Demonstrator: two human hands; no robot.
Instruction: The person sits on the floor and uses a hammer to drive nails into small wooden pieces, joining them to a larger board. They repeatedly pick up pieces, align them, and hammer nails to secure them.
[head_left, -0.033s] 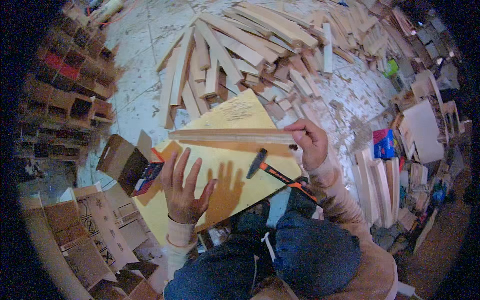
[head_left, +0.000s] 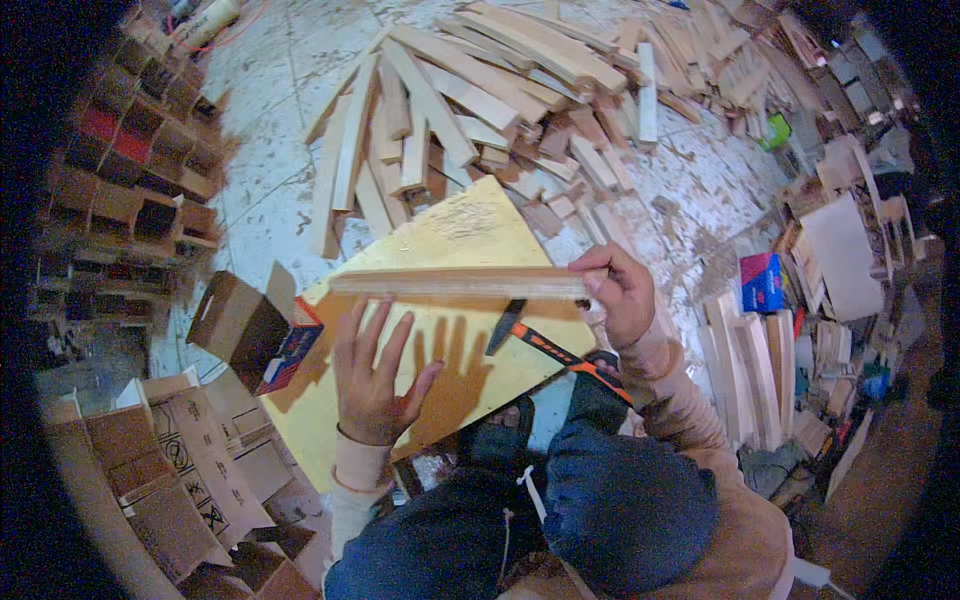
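My right hand [head_left: 617,292] is closed on the right end of a long, narrow wooden strip [head_left: 450,284]. The strip lies crosswise above a yellow board [head_left: 470,232], with a dark shadow along its lower side. My left hand [head_left: 378,375] is open, fingers spread, just below the strip's left part; whether its fingertips touch the wood I cannot tell. It throws a finger-shaped shadow on the board. A hammer [head_left: 550,350] with a black head and an orange-and-black handle lies on the board between my hands, its handle reaching over the near right edge.
Beyond the board, many wooden pieces [head_left: 430,110] lie in a heap on the floor. An open cardboard box [head_left: 235,320] and a blue-and-red box [head_left: 292,350] sit at the board's left. More cartons [head_left: 180,470] stand lower left. On the right are stacked wood [head_left: 750,370] and a small blue-and-red box [head_left: 762,283].
The strip has turned slightly in my right hand, so more of its broad face shows, and its left end sits a little lower. My left hand has shifted slightly right.
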